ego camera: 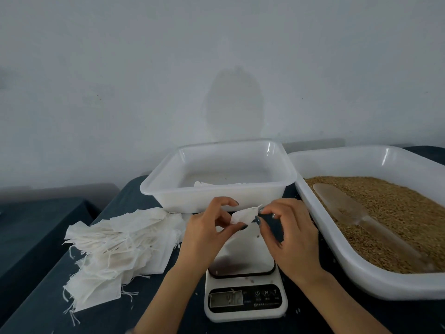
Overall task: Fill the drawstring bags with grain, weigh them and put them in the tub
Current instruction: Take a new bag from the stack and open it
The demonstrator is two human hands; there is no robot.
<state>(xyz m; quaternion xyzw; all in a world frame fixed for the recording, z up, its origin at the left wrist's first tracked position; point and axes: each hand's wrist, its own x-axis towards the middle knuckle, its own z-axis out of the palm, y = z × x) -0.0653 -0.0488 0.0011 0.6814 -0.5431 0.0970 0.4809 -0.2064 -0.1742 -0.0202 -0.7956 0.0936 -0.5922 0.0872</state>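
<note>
The small white drawstring bag is held in the air between both hands, above the platform of the kitchen scale and just in front of the tub. It looks flat and limp, a thin gauzy fabric folded to a rough wedge, with no bulge of grain showing. The left hand pinches its lower left corner between thumb and curled fingers; the right hand pinches its upper right end between thumb and forefinger. The scale's display is lit, but the digits are too blurred to read. Behind stands the white plastic tub, with something white and flat on its floor, hard to make out. To the right, a larger white tray holds brown grain and a translucent scoop lying on it. To the left, a heap of empty bags sprawls on the dark blue tablecloth.
</note>
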